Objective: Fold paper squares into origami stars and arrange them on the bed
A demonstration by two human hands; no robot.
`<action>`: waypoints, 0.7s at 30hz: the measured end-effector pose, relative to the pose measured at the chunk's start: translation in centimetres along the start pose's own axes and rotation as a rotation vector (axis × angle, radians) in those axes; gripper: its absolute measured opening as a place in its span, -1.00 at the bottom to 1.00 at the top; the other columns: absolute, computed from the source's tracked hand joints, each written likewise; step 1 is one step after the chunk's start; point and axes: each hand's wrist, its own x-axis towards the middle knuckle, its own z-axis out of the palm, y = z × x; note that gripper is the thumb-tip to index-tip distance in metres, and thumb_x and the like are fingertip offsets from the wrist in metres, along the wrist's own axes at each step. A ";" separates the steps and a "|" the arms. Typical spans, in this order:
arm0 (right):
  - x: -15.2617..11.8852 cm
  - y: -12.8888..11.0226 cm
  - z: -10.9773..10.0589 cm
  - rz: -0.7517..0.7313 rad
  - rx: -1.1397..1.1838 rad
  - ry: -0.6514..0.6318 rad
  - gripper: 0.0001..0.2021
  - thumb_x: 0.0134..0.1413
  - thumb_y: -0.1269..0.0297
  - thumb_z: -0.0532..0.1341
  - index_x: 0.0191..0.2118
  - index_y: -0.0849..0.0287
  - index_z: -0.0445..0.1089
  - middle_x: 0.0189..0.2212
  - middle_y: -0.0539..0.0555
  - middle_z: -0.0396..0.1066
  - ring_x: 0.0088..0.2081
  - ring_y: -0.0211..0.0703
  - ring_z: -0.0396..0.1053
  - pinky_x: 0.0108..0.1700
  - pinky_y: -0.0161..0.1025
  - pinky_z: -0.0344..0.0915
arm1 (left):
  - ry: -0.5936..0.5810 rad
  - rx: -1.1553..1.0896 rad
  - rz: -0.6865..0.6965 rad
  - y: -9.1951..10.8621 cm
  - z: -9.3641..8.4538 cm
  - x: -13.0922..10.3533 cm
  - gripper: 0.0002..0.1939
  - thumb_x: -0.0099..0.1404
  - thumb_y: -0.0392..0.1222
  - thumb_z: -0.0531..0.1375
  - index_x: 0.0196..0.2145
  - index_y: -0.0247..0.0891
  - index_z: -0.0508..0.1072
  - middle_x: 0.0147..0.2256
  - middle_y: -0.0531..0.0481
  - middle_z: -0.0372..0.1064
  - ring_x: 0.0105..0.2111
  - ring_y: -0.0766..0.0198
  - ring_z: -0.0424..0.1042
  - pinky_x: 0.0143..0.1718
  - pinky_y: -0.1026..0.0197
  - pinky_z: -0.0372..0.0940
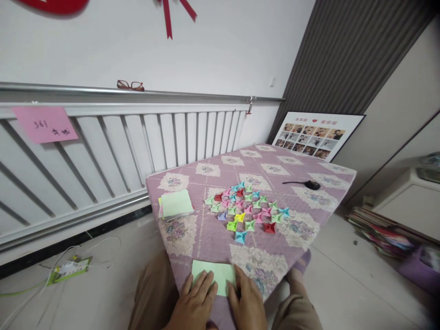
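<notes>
Landmark: a cluster of folded paper pieces, in green, pink, blue, red, yellow and violet, on a table under a purple floral cloth. Sides were the person's own.

Item: one pale green sheet, unmarked where visible, lying nearer the person than the cluster.

Left hand: spread flat upon the sheet, clenching nothing. Right hand: fingers bent along the sheet's right edge, touching it; I could not tell whether it pinched.

Left of the cluster: a stack of papers, green uppermost.

Farther left, beyond the stack: a pink note on a radiator, handwritten "361" above two characters I could not read surely.

Beyond the cluster, rightward: a photo board, its pink heading flanking a red heart, too small to read.
</notes>
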 end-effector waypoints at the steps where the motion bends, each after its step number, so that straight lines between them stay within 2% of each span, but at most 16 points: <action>1: 0.0 -0.1 0.0 -0.002 -0.005 -0.007 -0.59 0.12 0.22 0.07 0.09 0.17 0.25 -0.16 0.16 0.48 -0.16 -0.02 0.43 -0.10 -0.07 0.38 | -0.003 -0.009 0.001 0.0 -0.1 0.0 -0.17 0.24 0.00 0.14 0.32 -0.17 -0.21 0.32 -0.12 -0.26 0.29 -0.01 -0.14 0.21 -0.16 -0.05; 11: 0.0 0.3 0.5 -0.054 -0.034 0.003 -0.65 0.09 0.26 0.11 0.01 0.15 0.30 -0.16 0.15 0.46 -0.13 0.02 0.39 -0.07 -0.03 0.33 | 0.052 -0.011 0.029 0.0 -0.1 -0.2 -0.13 0.19 0.02 0.21 0.31 -0.01 -0.19 0.33 -0.12 -0.33 0.27 -0.10 -0.09 0.18 -0.22 -0.03; 16: 0.2 0.6 0.1 -0.080 -0.041 0.040 -0.70 0.06 0.34 0.09 -0.06 0.15 0.35 -0.20 0.17 0.44 -0.15 0.04 0.36 -0.07 0.03 0.30 | 0.039 -0.029 0.034 0.0 -0.3 -0.2 -0.12 0.18 0.02 0.22 0.31 0.02 -0.20 0.33 -0.14 -0.36 0.27 -0.12 -0.10 0.17 -0.24 -0.02; 19: 0.6 -0.2 -0.4 -0.110 -0.064 0.092 -0.68 0.07 0.38 0.05 -0.05 0.15 0.36 -0.07 0.21 0.39 0.00 0.08 0.30 0.02 0.09 0.25 | 0.027 -0.049 0.026 0.1 -0.7 -0.2 -0.13 0.18 0.01 0.22 0.30 0.04 -0.18 0.33 -0.14 -0.35 0.27 -0.12 -0.10 0.16 -0.27 -0.02; 21: 0.8 -1.3 -0.5 -0.170 -0.055 0.054 -0.66 0.10 0.37 0.03 -0.01 0.12 0.36 0.02 0.17 0.36 0.09 0.08 0.24 0.09 0.11 0.20 | 0.023 -0.071 0.012 0.3 -1.1 -0.1 -0.15 0.18 0.04 0.22 0.30 0.04 -0.14 0.33 -0.13 -0.31 0.27 -0.11 -0.09 0.17 -0.27 -0.03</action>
